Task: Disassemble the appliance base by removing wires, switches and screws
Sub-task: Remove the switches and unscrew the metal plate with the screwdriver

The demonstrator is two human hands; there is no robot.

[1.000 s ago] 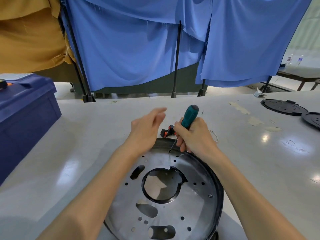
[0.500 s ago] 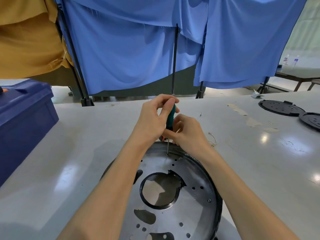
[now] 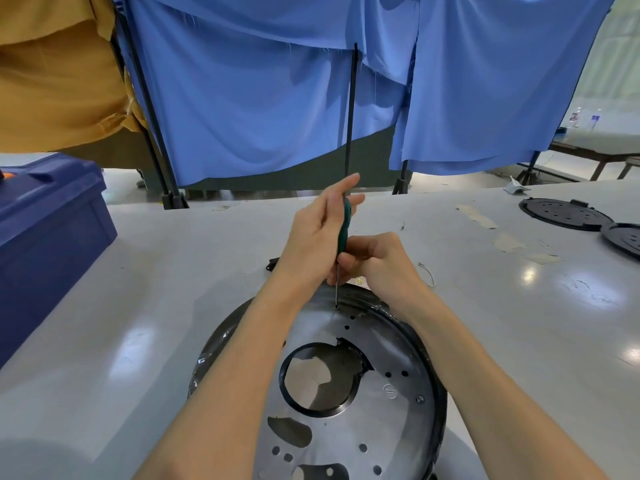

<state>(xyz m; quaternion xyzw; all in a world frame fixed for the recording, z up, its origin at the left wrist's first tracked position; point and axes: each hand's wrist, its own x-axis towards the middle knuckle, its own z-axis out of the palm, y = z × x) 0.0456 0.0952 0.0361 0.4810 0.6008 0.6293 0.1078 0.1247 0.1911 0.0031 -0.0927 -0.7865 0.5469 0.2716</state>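
Observation:
The round metal appliance base (image 3: 398,403) with a black rim lies on the grey table (image 3: 156,306) in front of me. A green-handled screwdriver (image 3: 344,230) stands upright, its tip set in a screw (image 3: 336,307) near the base's far edge. My left hand (image 3: 315,240) pinches the handle between thumb and outstretched fingers. My right hand (image 3: 381,261) curls round the lower handle and shaft. Another screw (image 3: 420,398) sits on the base's right side. A small black part (image 3: 273,263) peeks out beyond my left wrist.
A dark blue box (image 3: 52,237) stands at the left table edge. Two black round covers (image 3: 564,214) (image 3: 623,237) lie far right. A loose bit of wire (image 3: 427,273) and tape patches (image 3: 478,216) lie on the table. Blue curtains (image 3: 259,98) hang behind the table.
My left hand came from the air onto the screwdriver handle, and its fingers have now stretched out along it. The screwdriver went from tilted to upright on the screw.

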